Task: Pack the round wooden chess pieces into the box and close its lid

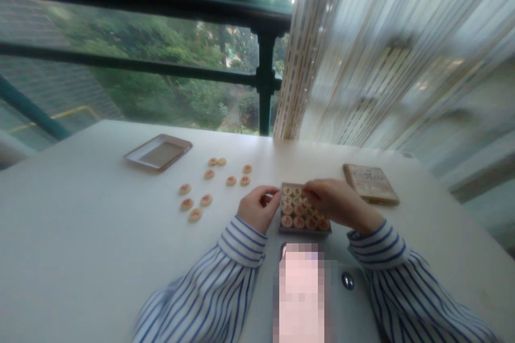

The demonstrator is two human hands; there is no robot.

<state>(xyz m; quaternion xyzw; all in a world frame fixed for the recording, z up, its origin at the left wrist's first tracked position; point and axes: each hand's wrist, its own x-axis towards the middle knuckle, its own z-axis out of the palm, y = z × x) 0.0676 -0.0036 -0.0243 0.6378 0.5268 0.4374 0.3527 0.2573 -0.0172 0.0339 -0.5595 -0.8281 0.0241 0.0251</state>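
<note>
A small box [306,232] filled with rows of round wooden pieces [298,222], some with red and some with dark characters, lies on the white table. My left hand [259,208] is at the box's left side, its fingers curled together; whatever they may hold is hidden. Over the box's upper right part is my right hand [341,204], fingers bent down onto the pieces and covering some of them. Several loose round pieces with red marks [206,200] are scattered to the left of my left hand.
A shallow rectangular tray [161,153] rests at the back left. At the right lies a flat box or lid with writing [372,183]. Nearest me are a blurred-out upright rectangle [301,295] and a small dark oval object [348,280]. Railings and a striped curtain stand behind the table.
</note>
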